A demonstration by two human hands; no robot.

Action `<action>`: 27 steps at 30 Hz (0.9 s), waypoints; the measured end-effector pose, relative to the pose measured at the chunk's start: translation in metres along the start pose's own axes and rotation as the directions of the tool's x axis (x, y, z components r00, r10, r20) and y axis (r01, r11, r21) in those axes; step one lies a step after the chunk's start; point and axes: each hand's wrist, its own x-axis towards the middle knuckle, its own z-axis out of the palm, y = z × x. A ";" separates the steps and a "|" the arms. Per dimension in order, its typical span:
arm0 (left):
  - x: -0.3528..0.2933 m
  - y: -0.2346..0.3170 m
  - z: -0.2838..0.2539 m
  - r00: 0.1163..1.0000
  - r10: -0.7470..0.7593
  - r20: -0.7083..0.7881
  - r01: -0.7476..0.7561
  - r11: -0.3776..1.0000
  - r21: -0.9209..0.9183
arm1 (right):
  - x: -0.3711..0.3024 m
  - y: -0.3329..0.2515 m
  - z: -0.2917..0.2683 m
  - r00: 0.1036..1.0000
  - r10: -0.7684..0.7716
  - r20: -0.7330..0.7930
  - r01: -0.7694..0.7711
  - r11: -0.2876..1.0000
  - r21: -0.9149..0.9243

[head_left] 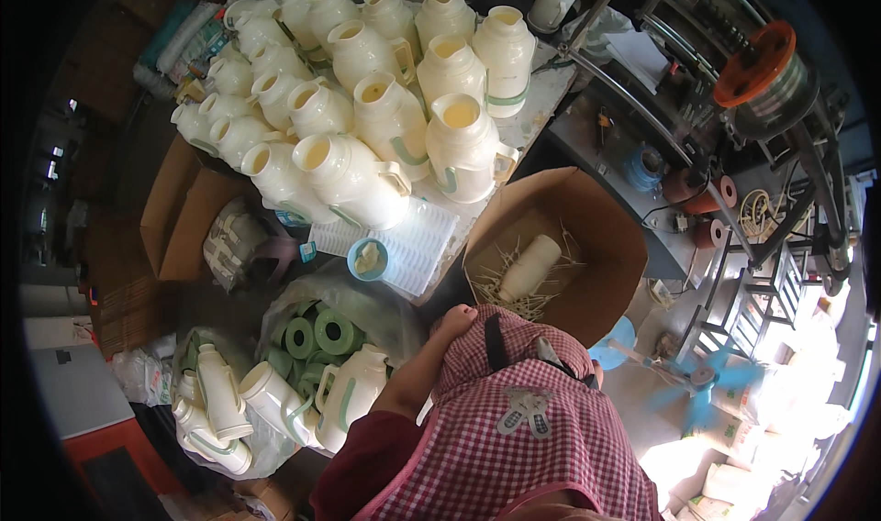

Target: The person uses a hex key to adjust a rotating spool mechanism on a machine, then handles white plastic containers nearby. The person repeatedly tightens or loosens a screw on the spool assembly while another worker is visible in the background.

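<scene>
Workshop clutter surrounds the worktop at upper centre, crowded with smooth, rounded cream jugs, which we judge light, stiff, slightly slippery and best taken by their looped handles. Near centre, our left hand curls against the checked cloth apron, close to a cardboard carton holding a pale cylinder; neither its grip nor that of our mostly hidden right hand can we tell.

To the upper left of the matt cardboard box, plastic jugs are gleaming — smooth and glossy. Just below the box, a checked cloth apron is creasing, matt; to the box's lower left, shiny plastic film is wrinkling around smooth green rings.
</scene>
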 end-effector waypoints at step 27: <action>-0.019 0.370 -0.454 0.455 0.636 -0.623 -0.678 0.701 0.220 | -0.016 -0.056 -0.010 0.948 -0.185 0.260 0.191 0.982 0.000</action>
